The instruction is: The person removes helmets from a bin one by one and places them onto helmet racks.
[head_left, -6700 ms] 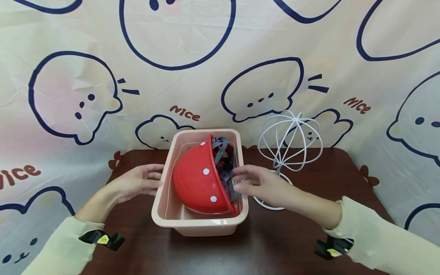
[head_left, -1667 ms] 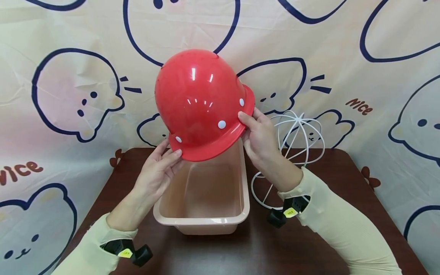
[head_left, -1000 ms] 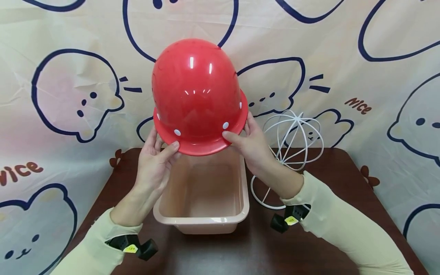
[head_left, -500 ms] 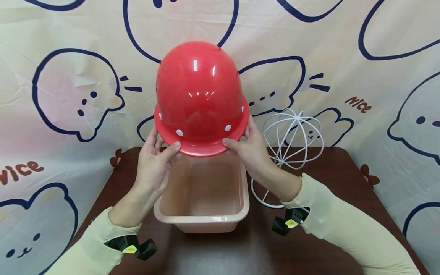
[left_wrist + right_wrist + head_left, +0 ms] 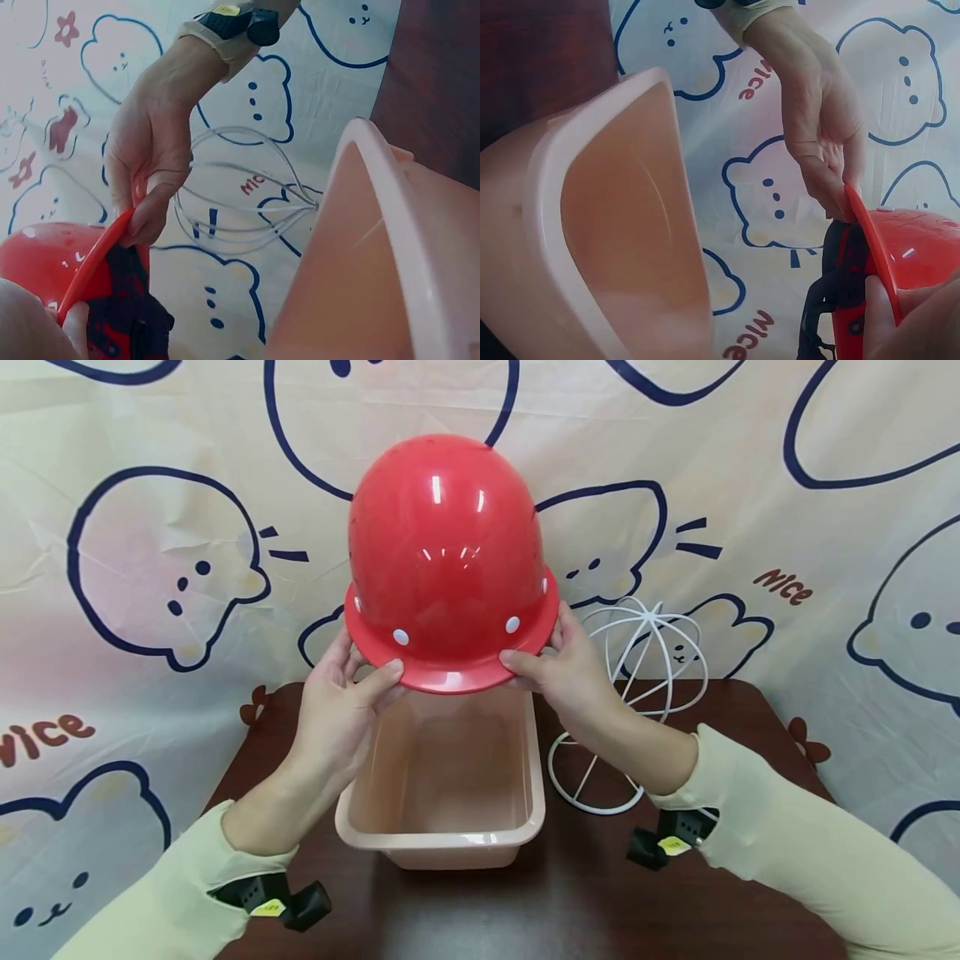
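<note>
Helmet (image 5: pixel 446 552), tub (image 5: pixel 450 841) below, wire stand (image 5: pixel 652 621) — partly hidden

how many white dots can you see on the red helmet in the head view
4 on the red helmet: a front-left dot, a front-right dot, a left-edge dot and a right-edge dot. More may be hidden around the far side.

Basin (image 5: pixel 465 841) stands on table (image 5: pixel 465 918); helmet (image 5: pixel 450 556) held above basin; wire stand (image 5: pixel 651 620) right of basin; backdrop (image 5: pixel 615 443) behind basin.
</note>
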Demonstrator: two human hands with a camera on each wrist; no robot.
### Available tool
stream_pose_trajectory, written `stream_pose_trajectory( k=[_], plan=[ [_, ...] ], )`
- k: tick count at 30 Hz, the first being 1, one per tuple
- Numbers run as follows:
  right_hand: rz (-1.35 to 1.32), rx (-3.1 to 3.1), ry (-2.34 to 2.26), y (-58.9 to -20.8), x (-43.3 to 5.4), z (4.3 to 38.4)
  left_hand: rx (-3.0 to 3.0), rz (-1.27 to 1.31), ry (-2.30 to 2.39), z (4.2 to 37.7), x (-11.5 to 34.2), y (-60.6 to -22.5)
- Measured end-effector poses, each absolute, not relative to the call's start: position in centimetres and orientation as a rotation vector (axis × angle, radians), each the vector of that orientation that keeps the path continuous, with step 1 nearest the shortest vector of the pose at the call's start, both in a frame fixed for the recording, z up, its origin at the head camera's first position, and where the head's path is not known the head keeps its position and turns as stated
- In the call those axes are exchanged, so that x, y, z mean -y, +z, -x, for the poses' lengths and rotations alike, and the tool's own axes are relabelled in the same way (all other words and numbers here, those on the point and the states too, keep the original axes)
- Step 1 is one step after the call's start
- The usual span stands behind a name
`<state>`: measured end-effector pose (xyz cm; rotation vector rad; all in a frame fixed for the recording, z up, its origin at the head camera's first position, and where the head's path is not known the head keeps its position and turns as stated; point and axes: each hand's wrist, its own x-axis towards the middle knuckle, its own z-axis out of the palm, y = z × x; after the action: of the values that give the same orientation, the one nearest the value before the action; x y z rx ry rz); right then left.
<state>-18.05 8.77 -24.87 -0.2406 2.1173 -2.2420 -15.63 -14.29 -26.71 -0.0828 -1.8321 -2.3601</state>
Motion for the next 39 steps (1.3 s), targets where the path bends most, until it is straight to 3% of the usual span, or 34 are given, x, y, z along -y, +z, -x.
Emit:
stream_pose_trajectory(
  k=[19,31,39],
  plan=[
    [0.227,-2.229,-2.166,-20.2,-15.9,15.9,1.771,0.273,-2.458,15.6,7.8,-22.8],
    [0.226,-2.17,-2.256,-20.7,-22.3,15.0,1.681,0.315,-2.54,16.5,1.6,-23.0],
    [0.052,-2.278,-2.185,-22.1,-25.8,14.8,1.68,0.418,-2.605,16.3,-1.1,-24.0]
  ],
)
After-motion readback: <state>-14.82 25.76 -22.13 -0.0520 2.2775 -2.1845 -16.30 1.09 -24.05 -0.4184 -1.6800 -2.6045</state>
